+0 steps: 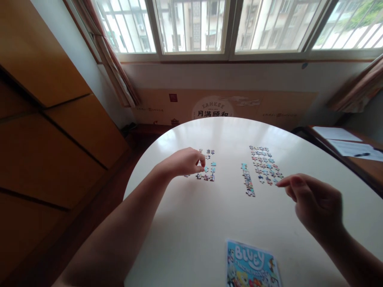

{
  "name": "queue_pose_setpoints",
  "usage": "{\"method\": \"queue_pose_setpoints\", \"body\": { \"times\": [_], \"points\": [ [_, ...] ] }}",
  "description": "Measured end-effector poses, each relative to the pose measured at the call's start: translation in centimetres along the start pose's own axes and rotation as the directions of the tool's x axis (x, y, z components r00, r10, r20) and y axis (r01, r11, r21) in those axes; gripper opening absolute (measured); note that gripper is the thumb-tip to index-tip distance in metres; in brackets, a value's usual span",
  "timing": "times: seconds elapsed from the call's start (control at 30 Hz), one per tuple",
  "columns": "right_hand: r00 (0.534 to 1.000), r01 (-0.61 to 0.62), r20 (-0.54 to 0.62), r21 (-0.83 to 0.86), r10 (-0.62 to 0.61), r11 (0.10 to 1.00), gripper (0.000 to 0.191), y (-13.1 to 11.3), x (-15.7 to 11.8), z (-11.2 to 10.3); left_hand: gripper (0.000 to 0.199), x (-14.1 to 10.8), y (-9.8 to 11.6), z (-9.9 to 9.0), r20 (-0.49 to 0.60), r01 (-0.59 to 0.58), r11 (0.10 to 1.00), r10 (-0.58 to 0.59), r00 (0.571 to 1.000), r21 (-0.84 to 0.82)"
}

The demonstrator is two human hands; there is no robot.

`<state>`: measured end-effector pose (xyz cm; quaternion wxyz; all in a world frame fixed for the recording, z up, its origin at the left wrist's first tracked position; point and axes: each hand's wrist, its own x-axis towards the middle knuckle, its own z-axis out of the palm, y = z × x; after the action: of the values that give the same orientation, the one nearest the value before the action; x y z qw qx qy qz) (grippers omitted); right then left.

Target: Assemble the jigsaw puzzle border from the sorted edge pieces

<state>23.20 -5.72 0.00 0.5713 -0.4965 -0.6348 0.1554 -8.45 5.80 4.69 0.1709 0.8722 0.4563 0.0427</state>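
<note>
Over the loose puzzle pieces on the left part of the white table, my left hand is bent with thumb and forefinger curled close together; whatever is between the fingertips is too small to name. My right hand has its forefinger extended to the lower right edge of a block of puzzle pieces, its other fingers curled in. Whether it holds a piece cannot be made out. Between the hands lies a narrow joined strip of puzzle.
A blue Bluey picture sheet lies near the front of the round white table. Papers and a pen rest on a brown desk at the right. Windows and a wall stand behind, wooden cabinets at the left.
</note>
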Motion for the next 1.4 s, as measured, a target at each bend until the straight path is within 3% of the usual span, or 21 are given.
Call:
{"method": "queue_pose_setpoints", "body": {
  "times": [0.2, 0.43, 0.77, 1.0, 1.2, 1.27, 1.4],
  "points": [
    [0.999, 0.033, 0.005, -0.035, -0.033, 0.999, 0.034, 0.2, 0.2, -0.1, 0.022, 0.2, 0.6, 0.5, 0.094, -0.088, 0.995, 0.084, 0.992, 0.040],
    [0.996, 0.085, 0.014, -0.045, -0.085, 0.995, 0.034, 0.0, 0.4, -0.2, 0.017, 0.5, 0.9, 1.2, 0.090, -0.136, 0.987, 0.129, 0.988, 0.087],
    [0.995, 0.105, 0.002, -0.022, -0.105, 0.994, 0.036, -0.2, 0.8, 0.0, 0.012, 0.5, 0.9, 1.6, 0.103, -0.106, 0.994, 0.106, 0.989, -0.004],
    [0.992, 0.128, 0.011, -0.015, -0.128, 0.992, 0.034, -0.4, 0.9, -0.2, 0.007, 0.2, 0.9, 0.3, 0.103, -0.116, 0.980, 0.134, 0.986, -0.161],
    [0.987, 0.119, 0.114, -0.038, -0.114, 0.992, 0.038, -0.7, 1.3, -0.4, 0.023, 0.7, 4.4, 1.6, -0.020, -0.203, 0.821, 0.227, 0.974, -0.534],
    [0.987, 0.107, 0.127, -0.066, -0.098, 0.992, 0.041, -0.6, 1.5, -0.3, 0.033, 1.0, 5.9, 2.5, -0.016, -0.160, 0.804, 0.184, 0.983, -0.573],
    [0.981, 0.108, 0.168, -0.081, -0.093, 0.991, 0.041, -0.1, 2.0, -0.3, 0.018, 1.5, 8.0, 3.9, -0.076, -0.131, 0.807, 0.106, 0.991, -0.576]
  ]
}}
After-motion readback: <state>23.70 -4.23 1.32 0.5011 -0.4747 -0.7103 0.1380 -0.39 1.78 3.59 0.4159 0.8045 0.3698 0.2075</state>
